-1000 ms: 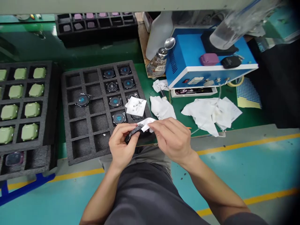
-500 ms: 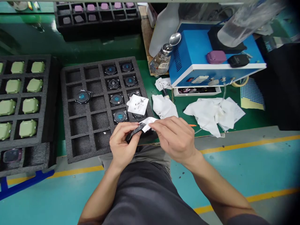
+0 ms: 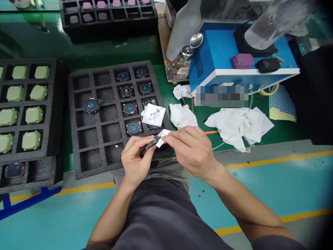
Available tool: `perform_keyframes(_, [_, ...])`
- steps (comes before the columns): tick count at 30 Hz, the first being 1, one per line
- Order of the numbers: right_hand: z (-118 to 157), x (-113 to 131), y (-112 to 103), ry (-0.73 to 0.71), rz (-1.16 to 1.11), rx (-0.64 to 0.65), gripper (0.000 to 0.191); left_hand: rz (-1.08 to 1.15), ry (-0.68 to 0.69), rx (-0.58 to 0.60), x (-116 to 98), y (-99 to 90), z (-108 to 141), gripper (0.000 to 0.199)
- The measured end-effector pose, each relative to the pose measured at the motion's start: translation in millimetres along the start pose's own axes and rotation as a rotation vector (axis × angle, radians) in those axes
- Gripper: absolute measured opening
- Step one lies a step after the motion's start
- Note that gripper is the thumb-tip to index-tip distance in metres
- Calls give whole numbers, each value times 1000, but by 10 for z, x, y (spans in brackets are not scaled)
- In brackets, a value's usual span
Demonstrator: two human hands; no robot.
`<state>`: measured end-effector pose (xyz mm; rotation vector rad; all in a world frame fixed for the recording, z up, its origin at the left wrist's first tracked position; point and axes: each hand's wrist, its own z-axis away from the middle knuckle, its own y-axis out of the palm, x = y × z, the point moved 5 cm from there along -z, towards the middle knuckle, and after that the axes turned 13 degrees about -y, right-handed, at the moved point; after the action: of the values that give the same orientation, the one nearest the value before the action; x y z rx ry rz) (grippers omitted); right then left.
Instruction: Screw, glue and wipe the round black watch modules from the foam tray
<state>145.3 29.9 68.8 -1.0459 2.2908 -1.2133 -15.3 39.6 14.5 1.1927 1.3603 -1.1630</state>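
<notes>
Between the fingers and thumb of my left hand (image 3: 136, 158) is a black watch case (image 3: 150, 145), held tilted on its edge. My right hand (image 3: 194, 151) pinches a folded white wipe (image 3: 162, 138), which touches the watch case's right end. Just beyond my hands lies a black foam tray (image 3: 90, 137) with round black watches (image 3: 133, 128) in its right-hand columns. One more watch (image 3: 92, 105) sits across a pocket wall on the left. A white wipe with dark smudges (image 3: 154, 114) lies over the tray's right edge, partly covering watches.
Trays of green watch cases (image 3: 33, 115) stand at the left. To the right are crumpled wipes (image 3: 182, 116), an orange-tipped stick (image 3: 210, 132), a glass bottle with a metal lid (image 3: 179, 66) and a blue machine box (image 3: 218, 52). Purple cases (image 3: 101, 5) fill a tray at the back.
My right hand has shifted slightly left with the wipe, closer to the watch case. My left hand keeps its hold. The view has moved a little.
</notes>
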Motion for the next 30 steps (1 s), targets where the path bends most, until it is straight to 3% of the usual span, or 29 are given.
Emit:
perform_keyframes(27, [-67, 16, -15, -14, -46, -7, 22, 16, 25, -11, -28, -4, 4, 23])
perform_keyframes(30, [-95, 84, -95, -29, -126, -77, 23, 86, -3, 3, -20, 9, -6, 18])
